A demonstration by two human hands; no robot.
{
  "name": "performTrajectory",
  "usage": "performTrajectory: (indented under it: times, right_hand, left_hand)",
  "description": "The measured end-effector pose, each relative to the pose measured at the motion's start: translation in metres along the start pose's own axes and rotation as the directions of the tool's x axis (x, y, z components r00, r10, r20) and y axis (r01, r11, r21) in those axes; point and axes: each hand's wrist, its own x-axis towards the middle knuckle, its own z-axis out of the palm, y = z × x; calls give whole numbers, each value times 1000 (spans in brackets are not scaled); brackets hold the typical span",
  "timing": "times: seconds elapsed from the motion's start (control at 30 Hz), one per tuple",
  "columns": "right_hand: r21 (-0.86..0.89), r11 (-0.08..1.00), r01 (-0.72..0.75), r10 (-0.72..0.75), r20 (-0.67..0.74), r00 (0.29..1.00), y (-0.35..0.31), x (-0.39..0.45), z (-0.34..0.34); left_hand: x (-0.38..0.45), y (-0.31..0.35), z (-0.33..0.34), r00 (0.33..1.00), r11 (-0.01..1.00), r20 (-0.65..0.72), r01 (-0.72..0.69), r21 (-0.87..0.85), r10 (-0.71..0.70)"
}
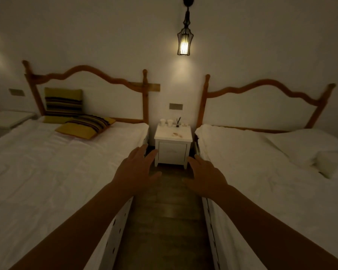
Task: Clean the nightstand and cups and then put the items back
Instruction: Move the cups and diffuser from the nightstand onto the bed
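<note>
Dim room, one light source: the caged wall lamp (185, 38) lit above the nightstand. Detail is poor away from it.

Hard to make out: at far left a second white bedside unit (7, 118) is cut by the frame edge and half lost in shadow. On the left bed (47, 162), two striped cushions (63, 102) sit at the headboard end, one upright against the headboard (86, 78) and one lying flat; their colours read as yellow with dark bands. The small flat item (177, 134) near the middle of the nightstand top cannot be identified. Behind it, two white cups (166, 122) stand side by side at the back left of the top, beside a dark holder with sticks (178, 122); small pale bits to its right are too small to tell. The right bed (271, 172) is cut off at the right edge.

Hands: both forearms reach forward from the bottom corners. The left hand (138, 168) is palm down, fingers straight and slightly spread, holding nothing. The right hand (206, 175) matches it, palm down, fingers extended, holding nothing. Both hover in the air, apart from the furniture.

Room: the white nightstand (173, 151) stands against the wall between the two beds, just beside each mattress edge. A narrow strip of dark wooden floor (164, 221) runs between the bed sides to its front.
</note>
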Motion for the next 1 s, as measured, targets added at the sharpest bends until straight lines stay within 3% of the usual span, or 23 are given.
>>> performTrajectory:
  times: [0.37, 0.7, 1.0]
  right_hand:
    - [60, 996, -64, 65, -5, 998, -1, 245, -9]
    - [67, 997, -33, 33, 14, 999, 80, 460, 13]
    - [0, 1000, 23, -23, 81, 996, 136, 661, -17]
  left_hand:
    - [236, -86, 25, 996, 997, 54, -69, 29, 67]
    - [451, -113, 119, 994, 999, 105, -36, 26, 33]
    - [638, -123, 173, 988, 999, 147, 38, -3, -37]
